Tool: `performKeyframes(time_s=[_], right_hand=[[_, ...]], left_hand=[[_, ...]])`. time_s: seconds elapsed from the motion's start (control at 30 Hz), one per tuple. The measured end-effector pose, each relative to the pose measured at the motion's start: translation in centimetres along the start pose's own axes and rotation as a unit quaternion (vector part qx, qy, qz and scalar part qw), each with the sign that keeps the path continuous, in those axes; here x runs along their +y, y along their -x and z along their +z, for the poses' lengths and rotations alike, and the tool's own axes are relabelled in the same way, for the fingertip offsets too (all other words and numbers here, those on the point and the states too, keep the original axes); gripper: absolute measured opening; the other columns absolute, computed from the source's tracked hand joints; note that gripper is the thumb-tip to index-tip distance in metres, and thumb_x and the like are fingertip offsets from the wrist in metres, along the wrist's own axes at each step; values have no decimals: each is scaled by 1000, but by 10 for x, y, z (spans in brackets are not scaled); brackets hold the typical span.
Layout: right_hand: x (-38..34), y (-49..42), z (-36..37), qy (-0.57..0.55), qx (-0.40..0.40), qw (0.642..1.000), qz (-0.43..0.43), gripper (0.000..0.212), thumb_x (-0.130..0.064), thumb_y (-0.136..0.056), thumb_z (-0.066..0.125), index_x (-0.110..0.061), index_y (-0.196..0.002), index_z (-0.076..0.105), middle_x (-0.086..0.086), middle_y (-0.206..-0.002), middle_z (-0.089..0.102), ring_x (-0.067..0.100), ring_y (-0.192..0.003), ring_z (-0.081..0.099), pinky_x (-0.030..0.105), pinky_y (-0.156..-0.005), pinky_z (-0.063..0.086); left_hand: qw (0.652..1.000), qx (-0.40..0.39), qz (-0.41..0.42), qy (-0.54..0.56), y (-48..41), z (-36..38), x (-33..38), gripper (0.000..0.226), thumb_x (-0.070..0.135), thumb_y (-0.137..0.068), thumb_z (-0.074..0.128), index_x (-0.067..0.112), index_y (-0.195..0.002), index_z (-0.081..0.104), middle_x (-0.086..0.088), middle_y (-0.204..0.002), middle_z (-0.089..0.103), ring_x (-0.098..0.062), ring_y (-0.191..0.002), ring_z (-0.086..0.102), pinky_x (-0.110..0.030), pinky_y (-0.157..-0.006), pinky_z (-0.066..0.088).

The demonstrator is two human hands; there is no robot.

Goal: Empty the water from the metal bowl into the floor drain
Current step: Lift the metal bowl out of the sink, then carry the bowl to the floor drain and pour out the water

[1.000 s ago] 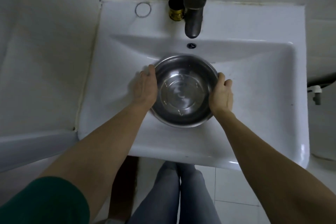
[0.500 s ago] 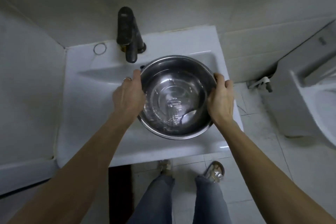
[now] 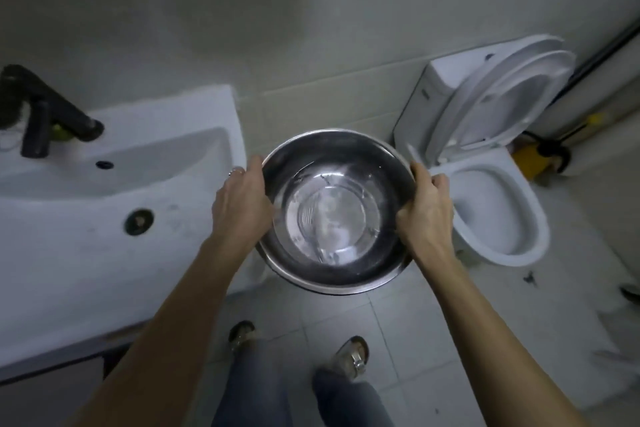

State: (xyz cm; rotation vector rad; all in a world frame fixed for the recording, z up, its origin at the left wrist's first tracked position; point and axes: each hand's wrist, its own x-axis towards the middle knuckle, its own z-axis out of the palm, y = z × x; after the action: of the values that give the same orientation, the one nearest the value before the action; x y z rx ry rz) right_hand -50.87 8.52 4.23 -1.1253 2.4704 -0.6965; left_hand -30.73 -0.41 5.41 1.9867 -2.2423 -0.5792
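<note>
A round metal bowl [image 3: 334, 211] with clear water in its bottom hangs level in the air over the tiled floor, between the sink and the toilet. My left hand [image 3: 242, 201] grips its left rim, a ring on one finger. My right hand [image 3: 426, 208] grips the right rim, thumb inside the edge. No floor drain shows in this view.
The white sink [image 3: 86, 218] with a black tap [image 3: 45, 114] and a dark plughole lies to the left. A white toilet [image 3: 498, 208] with raised lid stands close on the right. A yellow object [image 3: 530, 163] sits behind it. Grey floor tiles [image 3: 398, 322] and my feet are below.
Both hands have lifted the bowl out of the sink and carried it right, off the basin's edge and over the floor. My view has swung right, bringing the toilet fully in.
</note>
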Motion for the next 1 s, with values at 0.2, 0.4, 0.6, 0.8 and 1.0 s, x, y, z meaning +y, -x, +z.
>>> performKeyframes(time_s=[0.2, 0.4, 0.6, 0.8, 1.0], right_hand=[[89, -40, -39, 22, 1, 996, 84, 52, -1, -82, 55, -20, -130, 48, 12, -119, 48, 33, -101, 55, 44, -88, 45], [137, -74, -24, -3, -27, 992, 125, 45, -2, -85, 55, -18, -127, 48, 11, -121, 47, 23, -94, 50, 41, -87, 45], [177, -130, 31, -28, -27, 993, 107, 51, 8, -82, 47, -13, -128, 50, 15, -117, 48, 37, -98, 57, 40, -82, 45], [211, -187, 107, -30, -68, 994, 74, 54, 7, -82, 49, -11, -133, 49, 15, -117, 48, 33, -98, 55, 28, -75, 34], [274, -238, 222, -20, -120, 992, 32, 54, 8, -80, 49, -7, -132, 49, 19, -120, 47, 35, -98, 56, 28, -80, 36]], left_hand=[[995, -92, 11, 34, -7, 62, 86, 35, 0, -82, 46, 8, -117, 47, -23, -114, 59, -40, -107, 55, -44, -83, 45], [993, -118, 18, 11, -38, 119, 119, 43, 6, -82, 50, 13, -124, 42, -23, -120, 57, -42, -109, 57, -47, -83, 48], [995, -98, 15, -12, -80, 184, 128, 57, 12, -91, 48, 20, -143, 28, -17, -124, 57, -35, -104, 61, -36, -74, 43], [994, -100, -29, -43, -130, 256, 110, 76, 11, -87, 54, 20, -152, 13, -20, -125, 54, -37, -107, 58, -40, -78, 46], [991, -114, -60, -34, -176, 369, 72, 89, 11, -90, 51, 21, -153, -10, -25, -126, 50, -41, -105, 58, -44, -81, 46]])
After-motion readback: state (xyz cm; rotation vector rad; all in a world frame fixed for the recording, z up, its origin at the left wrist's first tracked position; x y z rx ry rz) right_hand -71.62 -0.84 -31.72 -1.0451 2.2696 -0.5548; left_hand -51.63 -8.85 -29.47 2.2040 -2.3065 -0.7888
